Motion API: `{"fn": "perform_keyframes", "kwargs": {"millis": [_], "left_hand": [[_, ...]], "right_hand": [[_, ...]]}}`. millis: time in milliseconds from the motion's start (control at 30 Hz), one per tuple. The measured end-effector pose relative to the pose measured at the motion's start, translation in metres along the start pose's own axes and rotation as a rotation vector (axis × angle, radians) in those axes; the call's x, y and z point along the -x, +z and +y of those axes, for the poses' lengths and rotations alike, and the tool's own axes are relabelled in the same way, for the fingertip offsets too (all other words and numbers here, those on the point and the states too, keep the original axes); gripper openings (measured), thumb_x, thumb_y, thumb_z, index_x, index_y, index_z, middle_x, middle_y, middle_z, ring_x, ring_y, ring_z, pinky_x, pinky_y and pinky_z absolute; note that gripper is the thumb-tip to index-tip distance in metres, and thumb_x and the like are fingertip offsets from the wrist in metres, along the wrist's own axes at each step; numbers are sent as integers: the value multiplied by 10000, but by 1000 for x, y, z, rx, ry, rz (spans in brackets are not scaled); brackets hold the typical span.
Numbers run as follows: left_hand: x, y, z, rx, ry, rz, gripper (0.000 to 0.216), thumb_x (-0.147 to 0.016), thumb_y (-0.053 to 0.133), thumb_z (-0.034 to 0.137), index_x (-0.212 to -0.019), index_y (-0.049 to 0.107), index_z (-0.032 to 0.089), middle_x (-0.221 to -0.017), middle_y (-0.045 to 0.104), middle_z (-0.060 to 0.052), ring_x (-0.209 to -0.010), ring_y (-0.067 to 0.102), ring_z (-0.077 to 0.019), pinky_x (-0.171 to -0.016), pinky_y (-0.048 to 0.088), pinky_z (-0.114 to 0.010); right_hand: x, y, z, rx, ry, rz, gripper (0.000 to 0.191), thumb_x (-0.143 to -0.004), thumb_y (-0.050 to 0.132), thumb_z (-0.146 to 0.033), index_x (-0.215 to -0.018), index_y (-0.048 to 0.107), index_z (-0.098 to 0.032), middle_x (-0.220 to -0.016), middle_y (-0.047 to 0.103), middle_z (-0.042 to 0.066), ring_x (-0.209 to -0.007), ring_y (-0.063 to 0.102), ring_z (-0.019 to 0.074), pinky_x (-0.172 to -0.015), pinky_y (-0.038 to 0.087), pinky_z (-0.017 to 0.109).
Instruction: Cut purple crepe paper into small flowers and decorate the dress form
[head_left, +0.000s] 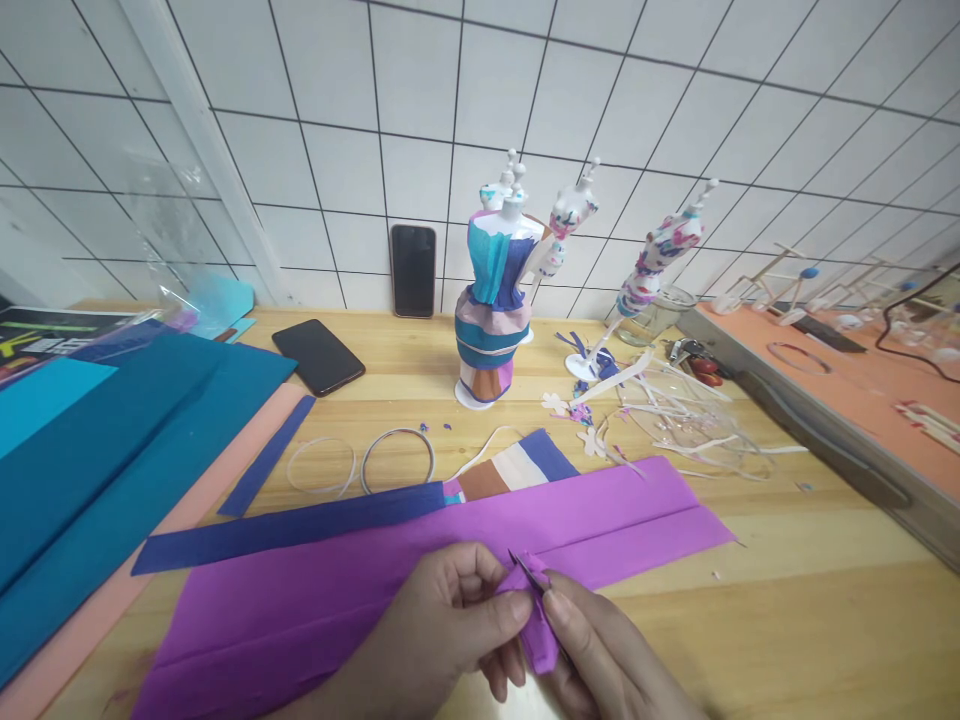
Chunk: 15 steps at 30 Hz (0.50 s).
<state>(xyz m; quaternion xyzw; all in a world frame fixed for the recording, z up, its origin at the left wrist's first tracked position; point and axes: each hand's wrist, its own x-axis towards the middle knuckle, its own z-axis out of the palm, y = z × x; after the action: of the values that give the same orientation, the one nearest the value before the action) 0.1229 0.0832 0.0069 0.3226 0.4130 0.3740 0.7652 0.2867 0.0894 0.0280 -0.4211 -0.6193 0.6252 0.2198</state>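
Note:
Between the thumb and fingers of my left hand (457, 620), a small folded strip of purple crepe paper (538, 640) is pinched. My right hand (600, 640) closes on a dark tool with two slim, pointed tips (525, 568); its handle is hidden, so scissors or tweezers I cannot tell. The tips lie against the strip's upper end. Beneath both hands stretches a large purple crepe sheet (360, 560). Along its far edge lie a navy strip (300, 525) and a striped brown, cream and blue piece (510, 468).
A small dress form in coloured paper (491, 320) stands at the back, near a tilted slim form (660, 255). Two phones, one flat (319, 357) and one upright (414, 270), are left of it. Teal sheets (150, 410) lie left; plastic scraps (675, 410) and an orange-topped surface (847, 370) lie right.

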Motion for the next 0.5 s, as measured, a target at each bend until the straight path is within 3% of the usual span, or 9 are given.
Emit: {"fn": "perform_keyframes", "kwargs": {"millis": [267, 500], "left_hand": [[2, 0, 5, -13, 9, -16, 357, -659, 705, 459, -660, 515, 157, -532, 588, 16, -428, 485, -70, -435, 378, -191], [2, 1, 7, -38, -34, -29, 301, -644, 692, 404, -636, 517, 159, -508, 570, 16, -439, 493, -81, -442, 396, -200]], "right_hand": [[-6, 2, -6, -29, 2, -85, 564, -903, 297, -642, -1008, 663, -226, -710, 640, 17, -480, 540, 135, -526, 548, 247], [-5, 0, -8, -12, -29, -95, 535, -908, 323, -626, -989, 692, -247, -706, 675, 27, -510, 577, 152, -529, 545, 243]]}}
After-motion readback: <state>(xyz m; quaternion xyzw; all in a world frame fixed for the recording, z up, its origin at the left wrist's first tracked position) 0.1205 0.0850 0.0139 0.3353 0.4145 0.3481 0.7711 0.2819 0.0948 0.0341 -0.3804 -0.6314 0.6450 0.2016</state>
